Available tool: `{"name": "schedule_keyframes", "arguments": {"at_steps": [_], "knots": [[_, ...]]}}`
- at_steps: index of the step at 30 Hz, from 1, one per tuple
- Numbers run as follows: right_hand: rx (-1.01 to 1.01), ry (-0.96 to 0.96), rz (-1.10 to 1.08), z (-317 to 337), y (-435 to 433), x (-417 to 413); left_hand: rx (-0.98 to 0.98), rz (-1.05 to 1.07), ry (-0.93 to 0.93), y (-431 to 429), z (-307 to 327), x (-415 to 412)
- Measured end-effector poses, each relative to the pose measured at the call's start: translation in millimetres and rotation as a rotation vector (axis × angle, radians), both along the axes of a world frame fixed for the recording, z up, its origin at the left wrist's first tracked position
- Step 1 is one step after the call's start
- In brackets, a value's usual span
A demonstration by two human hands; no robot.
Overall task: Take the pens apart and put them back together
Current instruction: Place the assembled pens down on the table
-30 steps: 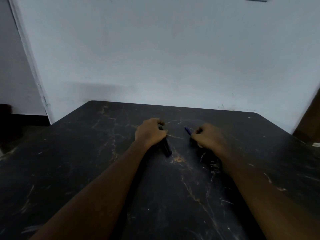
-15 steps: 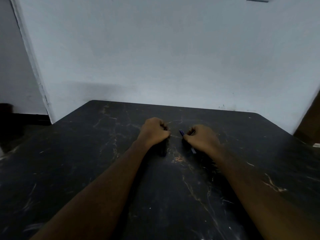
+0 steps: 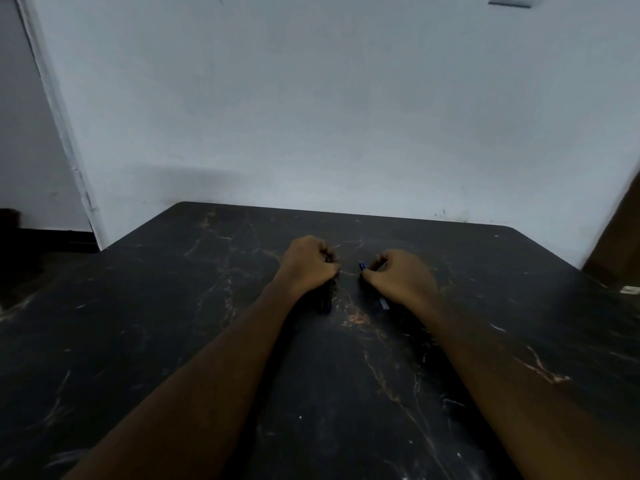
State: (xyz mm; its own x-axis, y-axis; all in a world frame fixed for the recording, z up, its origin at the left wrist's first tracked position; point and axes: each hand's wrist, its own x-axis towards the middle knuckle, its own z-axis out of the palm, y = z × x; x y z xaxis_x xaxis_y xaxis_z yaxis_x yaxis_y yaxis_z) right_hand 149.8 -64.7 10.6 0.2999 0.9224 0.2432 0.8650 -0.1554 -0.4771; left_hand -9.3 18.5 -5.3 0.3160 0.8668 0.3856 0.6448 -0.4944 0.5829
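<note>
While both forearms stretch out over the black marbled table (image 3: 138, 341), each hand is curled round a pen just beyond the worn orange patch (image 3: 358, 318) in the tabletop. The left hand (image 3: 310, 263) sits beyond that patch and a little to its left, knuckles up, its fingers folded tight round a dark pen (image 3: 325, 301). Most of that pen is buried in the fist. Only its near end shows, poking out from under the heel of the hand and pointing back toward the patch, close above the tabletop. It is too dark against the table to tell whether it is one piece or more.

The right hand (image 3: 401, 275) lies beyond the patch and to its right, near the left hand but apart from it, with bare table between them. Its fingers and thumb are curled round a blue pen (image 3: 362, 265), which runs slantwise through the grip. The deep blue far end juts out past the thumb toward the left hand, and a paler bluish end shows under the wrist, just right of the patch. Whether that low end touches the table cannot be told.

Far beyond the patch the table's back edge meets a pale grey-blue wall (image 3: 311, 116), with a wall plate (image 3: 509, 0) at the very top. Well to the right of the patch a brown panel (image 3: 616, 244) leans in at the frame's edge.
</note>
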Motion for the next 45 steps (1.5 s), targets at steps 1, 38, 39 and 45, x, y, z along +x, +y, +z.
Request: {"name": "schedule_keyframes", "arguments": {"at_steps": [1, 38, 39, 45], "knots": [[0.007, 0.006, -0.003, -0.3, 0.6, -0.5, 0.004, 0.004, -0.004, -0.5, 0.1, -0.4], [0.087, 0.048, -0.001, -11.9, 16.9, 13.6, -0.013, 0.03, -0.07, 5.7, -2.3, -0.7], [0.087, 0.049, -0.003, -11.5, 16.1, 12.8, -0.011, 0.032, -0.073, 5.1, -2.1, -0.7], [0.065, 0.106, 0.015, -5.9, 9.0, 10.2, -0.027, 0.098, -0.183, -4.3, 5.2, -4.1]]}}
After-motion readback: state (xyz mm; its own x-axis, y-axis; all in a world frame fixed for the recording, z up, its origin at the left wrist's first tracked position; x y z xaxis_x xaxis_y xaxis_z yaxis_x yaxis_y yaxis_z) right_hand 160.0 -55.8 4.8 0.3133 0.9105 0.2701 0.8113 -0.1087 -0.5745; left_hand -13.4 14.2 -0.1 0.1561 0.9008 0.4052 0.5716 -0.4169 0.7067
